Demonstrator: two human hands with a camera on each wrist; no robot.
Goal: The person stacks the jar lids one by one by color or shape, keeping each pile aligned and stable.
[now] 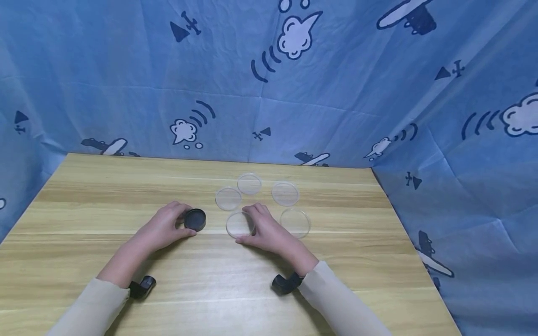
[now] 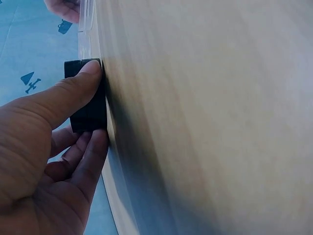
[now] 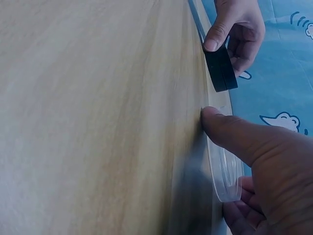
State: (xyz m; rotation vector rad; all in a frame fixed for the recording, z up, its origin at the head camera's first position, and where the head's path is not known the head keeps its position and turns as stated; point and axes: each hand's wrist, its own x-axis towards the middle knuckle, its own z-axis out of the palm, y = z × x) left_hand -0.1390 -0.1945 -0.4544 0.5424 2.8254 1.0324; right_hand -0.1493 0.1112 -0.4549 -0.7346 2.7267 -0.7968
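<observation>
My left hand (image 1: 165, 227) grips a squat black round container (image 1: 195, 219) by its side, thumb at the near edge and fingers behind. A seam runs round its wall in the right wrist view, and it sits at the tabletop in the left wrist view. To the right, my right hand (image 1: 269, 233) holds a clear petri dish (image 1: 237, 225), its thumb and fingers spread around the rim. The side wall of that petri dish (image 3: 225, 176) shows between thumb and fingers in the right wrist view. A gap of bare wood separates the two held things.
Several more clear dishes lie around the right hand: one dish (image 1: 229, 199) behind-left, one dish (image 1: 250, 184) farthest back, another dish (image 1: 285, 193) behind-right and one dish (image 1: 295, 223) beside the wrist. A blue printed cloth (image 1: 227, 70) hangs behind the wooden table (image 1: 210, 289).
</observation>
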